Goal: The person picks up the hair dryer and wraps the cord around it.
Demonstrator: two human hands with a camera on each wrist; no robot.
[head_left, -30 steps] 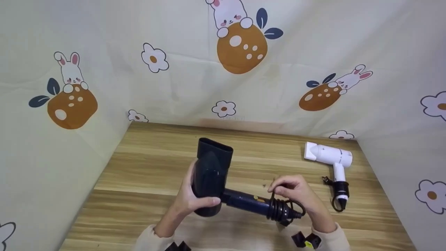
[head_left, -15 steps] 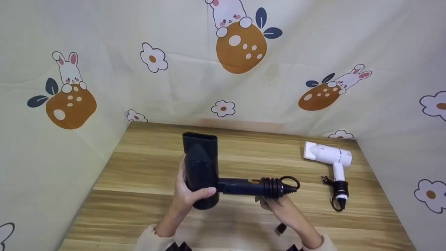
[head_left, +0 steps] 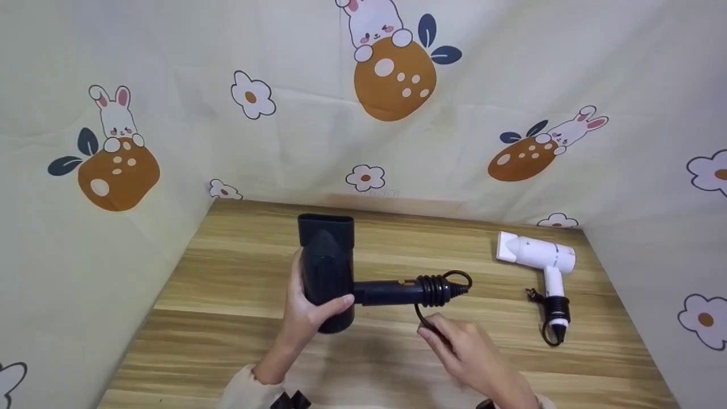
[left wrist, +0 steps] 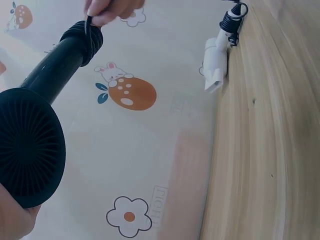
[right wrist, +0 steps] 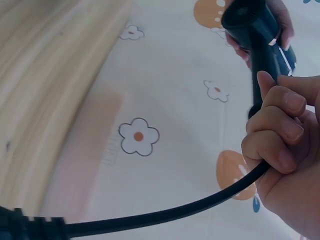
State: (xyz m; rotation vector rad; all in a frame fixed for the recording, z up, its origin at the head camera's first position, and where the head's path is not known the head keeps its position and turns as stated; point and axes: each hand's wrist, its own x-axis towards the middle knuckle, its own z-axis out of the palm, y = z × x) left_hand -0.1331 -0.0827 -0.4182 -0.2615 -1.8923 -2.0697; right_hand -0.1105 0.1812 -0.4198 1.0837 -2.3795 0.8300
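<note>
A dark hair dryer [head_left: 326, 272] with a flat nozzle is held above the table, nozzle pointing away. My left hand [head_left: 304, 312] grips its barrel, thumb across the near side. The handle points right, with black cord [head_left: 434, 291] wound round its end. Below the handle, my right hand [head_left: 468, 349] holds the loose length of that cord. In the right wrist view its fingers [right wrist: 272, 125] curl round the cord [right wrist: 200, 205], which runs out to the plug end [right wrist: 30, 227] at lower left. The round rear grille [left wrist: 27, 147] shows in the left wrist view.
A white hair dryer [head_left: 539, 254], its black cord wound round the handle, lies at the right back of the wood-grain table [head_left: 238, 272]. Patterned cloth [head_left: 306, 142] with rabbits and flowers hangs behind and at both sides.
The dark hair dryer has moved left and its handle has swung level. My right hand has gone from above the wound cord to below the handle, drawing the cord's free length down.
</note>
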